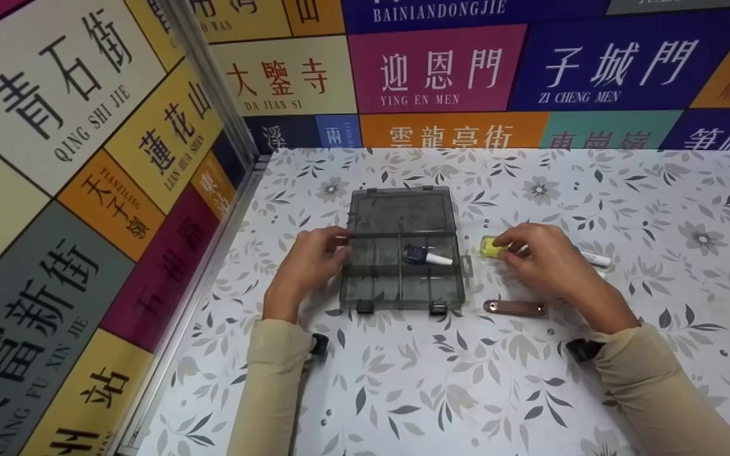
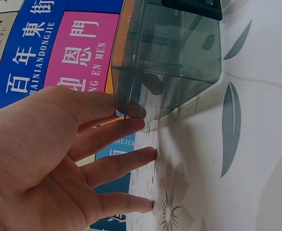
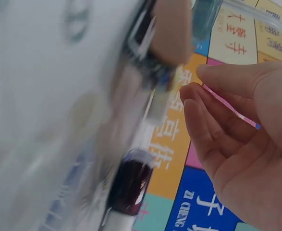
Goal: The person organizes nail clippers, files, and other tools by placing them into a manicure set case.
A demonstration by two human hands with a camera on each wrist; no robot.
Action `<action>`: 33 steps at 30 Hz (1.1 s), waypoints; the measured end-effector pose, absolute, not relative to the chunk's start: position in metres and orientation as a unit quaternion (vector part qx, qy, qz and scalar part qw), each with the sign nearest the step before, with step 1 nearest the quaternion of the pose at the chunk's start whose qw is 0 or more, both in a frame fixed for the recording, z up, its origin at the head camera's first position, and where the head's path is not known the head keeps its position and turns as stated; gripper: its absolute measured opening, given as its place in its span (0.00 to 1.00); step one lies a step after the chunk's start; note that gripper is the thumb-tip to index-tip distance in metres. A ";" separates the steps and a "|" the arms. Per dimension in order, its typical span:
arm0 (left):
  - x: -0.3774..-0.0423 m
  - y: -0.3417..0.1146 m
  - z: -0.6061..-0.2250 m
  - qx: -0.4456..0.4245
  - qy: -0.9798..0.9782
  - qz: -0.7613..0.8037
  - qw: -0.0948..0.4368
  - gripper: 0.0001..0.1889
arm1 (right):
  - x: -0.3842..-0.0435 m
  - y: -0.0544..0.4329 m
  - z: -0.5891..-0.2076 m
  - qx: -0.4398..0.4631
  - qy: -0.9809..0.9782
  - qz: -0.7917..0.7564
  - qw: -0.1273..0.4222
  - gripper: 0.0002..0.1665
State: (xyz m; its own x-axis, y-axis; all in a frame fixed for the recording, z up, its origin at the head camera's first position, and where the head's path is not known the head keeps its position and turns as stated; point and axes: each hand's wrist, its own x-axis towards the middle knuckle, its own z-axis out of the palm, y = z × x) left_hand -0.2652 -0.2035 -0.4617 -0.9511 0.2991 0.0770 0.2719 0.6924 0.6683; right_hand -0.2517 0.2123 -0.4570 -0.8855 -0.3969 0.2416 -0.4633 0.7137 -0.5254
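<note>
A translucent grey divided box (image 1: 374,212) lies on the table, with a dark nail polish bottle (image 1: 416,254) in a right-hand compartment, its white cap pointing right. My left hand (image 1: 317,256) is at the box's left side. In the left wrist view the thumb overlaps the box corner and the other fingers are spread, fairly straight. My right hand (image 1: 539,256) reaches over a yellow nail polish bottle (image 1: 489,247), fingertips right at it and hiding its far end. In the right wrist view thumb and forefinger are slightly parted, nothing visible between them.
A brown tool with metal ends (image 1: 515,308) lies just right of the box. Beyond the right hand is a white-capped item (image 1: 595,258), partly hidden. In the right wrist view a dark red bottle (image 3: 133,183) shows. Printed wall panels (image 1: 435,69) border the flowered table (image 1: 397,373).
</note>
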 end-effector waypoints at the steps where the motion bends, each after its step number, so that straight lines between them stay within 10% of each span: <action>1: -0.265 -0.203 -0.462 0.155 0.920 0.360 0.019 0.19 | -0.252 0.215 -0.458 0.228 -0.925 0.299 0.055 0.11; 33: -0.265 -0.201 -0.462 0.156 0.917 0.367 0.014 0.19 | -0.259 0.232 -0.462 0.137 -0.953 0.269 -0.014 0.17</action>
State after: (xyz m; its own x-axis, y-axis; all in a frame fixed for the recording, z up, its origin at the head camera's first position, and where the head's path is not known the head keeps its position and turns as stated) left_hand -0.2650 -0.2014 -0.4623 -0.9508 0.2967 0.0891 0.2761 0.6812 0.6780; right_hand -0.2591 0.2323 -0.4616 -0.9621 -0.2686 0.0473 -0.2537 0.8177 -0.5168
